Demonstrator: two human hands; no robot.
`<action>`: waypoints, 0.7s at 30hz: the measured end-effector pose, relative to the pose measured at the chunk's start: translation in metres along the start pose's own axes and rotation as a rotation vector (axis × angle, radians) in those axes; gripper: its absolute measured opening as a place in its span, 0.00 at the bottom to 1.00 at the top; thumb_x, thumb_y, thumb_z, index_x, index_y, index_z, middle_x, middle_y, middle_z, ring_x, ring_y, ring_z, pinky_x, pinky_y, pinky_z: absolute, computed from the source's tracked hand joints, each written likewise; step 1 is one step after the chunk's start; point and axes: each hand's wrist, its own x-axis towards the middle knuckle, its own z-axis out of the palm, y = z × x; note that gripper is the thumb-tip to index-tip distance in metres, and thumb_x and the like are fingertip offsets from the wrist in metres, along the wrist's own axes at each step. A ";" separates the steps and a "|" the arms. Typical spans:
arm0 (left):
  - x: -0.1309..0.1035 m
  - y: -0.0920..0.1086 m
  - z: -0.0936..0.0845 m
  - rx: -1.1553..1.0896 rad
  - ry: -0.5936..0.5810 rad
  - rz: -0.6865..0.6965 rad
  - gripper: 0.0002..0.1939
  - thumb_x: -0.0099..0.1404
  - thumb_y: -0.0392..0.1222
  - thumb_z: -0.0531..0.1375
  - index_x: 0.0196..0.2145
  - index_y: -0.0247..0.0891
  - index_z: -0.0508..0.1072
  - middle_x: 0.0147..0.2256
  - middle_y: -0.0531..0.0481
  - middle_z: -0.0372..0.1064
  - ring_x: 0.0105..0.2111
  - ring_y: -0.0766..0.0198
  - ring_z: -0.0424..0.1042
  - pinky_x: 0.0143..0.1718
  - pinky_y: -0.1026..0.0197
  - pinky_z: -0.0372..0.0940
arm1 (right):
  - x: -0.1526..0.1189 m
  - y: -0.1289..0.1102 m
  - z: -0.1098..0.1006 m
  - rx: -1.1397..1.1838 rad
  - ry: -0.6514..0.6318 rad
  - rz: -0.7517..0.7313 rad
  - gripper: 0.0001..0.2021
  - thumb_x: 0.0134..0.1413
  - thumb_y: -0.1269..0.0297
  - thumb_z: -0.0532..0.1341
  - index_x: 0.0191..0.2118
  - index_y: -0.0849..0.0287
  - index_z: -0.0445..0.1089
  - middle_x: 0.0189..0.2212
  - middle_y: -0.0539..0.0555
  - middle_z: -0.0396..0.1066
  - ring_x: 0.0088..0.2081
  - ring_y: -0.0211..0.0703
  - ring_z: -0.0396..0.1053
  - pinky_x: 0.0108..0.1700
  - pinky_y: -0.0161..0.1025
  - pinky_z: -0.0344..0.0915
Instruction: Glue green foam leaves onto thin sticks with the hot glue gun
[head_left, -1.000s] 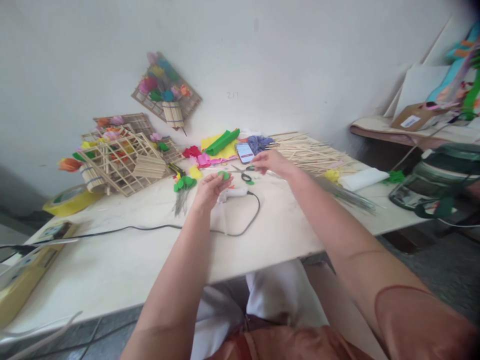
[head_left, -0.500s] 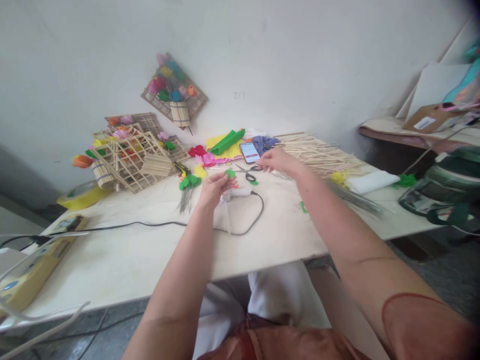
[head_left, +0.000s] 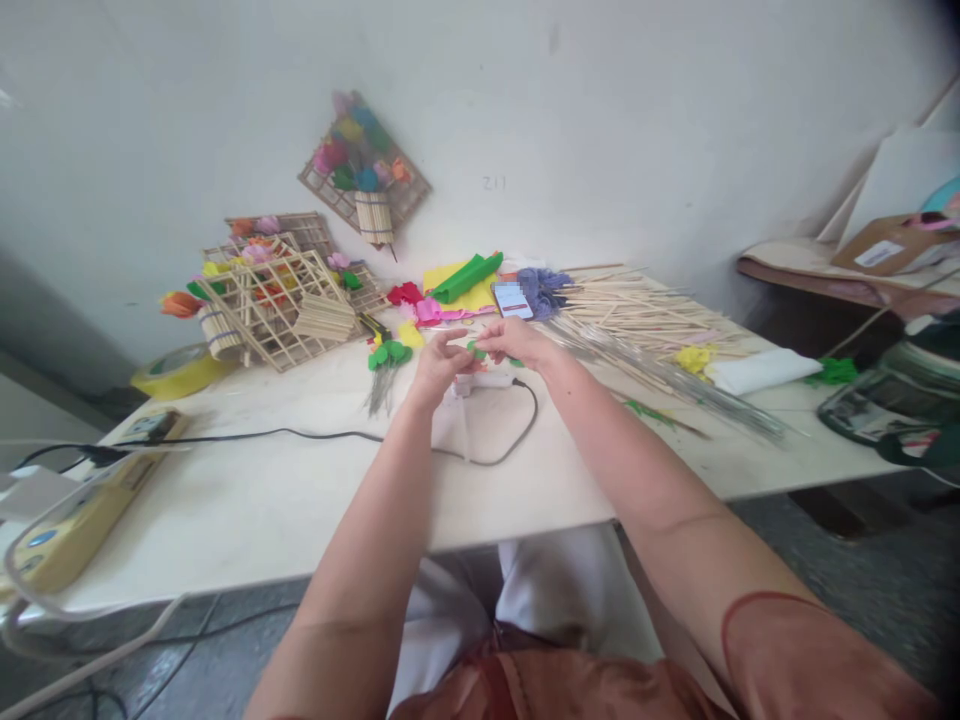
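- Two bare forearms reach forward over a white table, above pale trousers and a rust-coloured top
- A yellow power strip lies at the table's left end, plugs and pale cables on it
- A black cord runs across the tabletop and loops round to a white glue gun, which lies just below the hands
- The left hand is partly curled, forefinger set apart from thumb, next to a small green piece; whether it grips the piece I cannot tell
- The right hand bends its fingers in from the other side, tips at the green piece; whether they close on it I cannot tell
- The green piece is between the two hands, partly hidden by fingers
- Left of them lies a bunch of green-topped stems; to the right, thin wires and a white roll
- Farther back are a phone, a green paper roll on a yellow sheet, and many pale sticks
- Slatted frames with flowers lean in a pile at left, and one flower panel hangs on the wall
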 end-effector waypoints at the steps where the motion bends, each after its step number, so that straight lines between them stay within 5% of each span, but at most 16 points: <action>1: 0.000 0.000 0.001 0.009 0.016 0.004 0.28 0.44 0.41 0.68 0.44 0.33 0.66 0.23 0.50 0.73 0.23 0.64 0.72 0.32 0.59 0.67 | 0.000 0.001 0.001 0.007 0.023 -0.010 0.03 0.40 0.69 0.64 0.22 0.62 0.70 0.17 0.47 0.66 0.19 0.29 0.60 0.21 0.28 0.59; 9: 0.002 -0.006 0.001 0.013 0.081 -0.069 0.16 0.46 0.48 0.67 0.26 0.32 0.72 0.23 0.47 0.72 0.21 0.67 0.69 0.28 0.63 0.65 | 0.001 0.008 0.015 0.139 0.218 -0.102 0.06 0.38 0.64 0.64 0.24 0.62 0.71 0.20 0.48 0.68 0.20 0.29 0.59 0.21 0.28 0.58; 14: 0.003 -0.009 0.000 -0.028 0.075 -0.042 0.16 0.47 0.49 0.67 0.27 0.32 0.72 0.26 0.46 0.73 0.24 0.66 0.71 0.30 0.63 0.66 | -0.001 0.005 0.016 0.132 0.254 -0.074 0.07 0.40 0.63 0.63 0.25 0.63 0.71 0.21 0.49 0.69 0.20 0.30 0.60 0.21 0.28 0.58; 21: 0.003 -0.007 0.002 -0.019 0.119 -0.064 0.18 0.47 0.51 0.66 0.27 0.32 0.71 0.27 0.45 0.74 0.24 0.66 0.71 0.30 0.63 0.67 | 0.000 0.009 -0.056 -0.511 0.521 0.100 0.10 0.45 0.66 0.60 0.34 0.64 0.75 0.28 0.54 0.73 0.28 0.38 0.69 0.29 0.31 0.62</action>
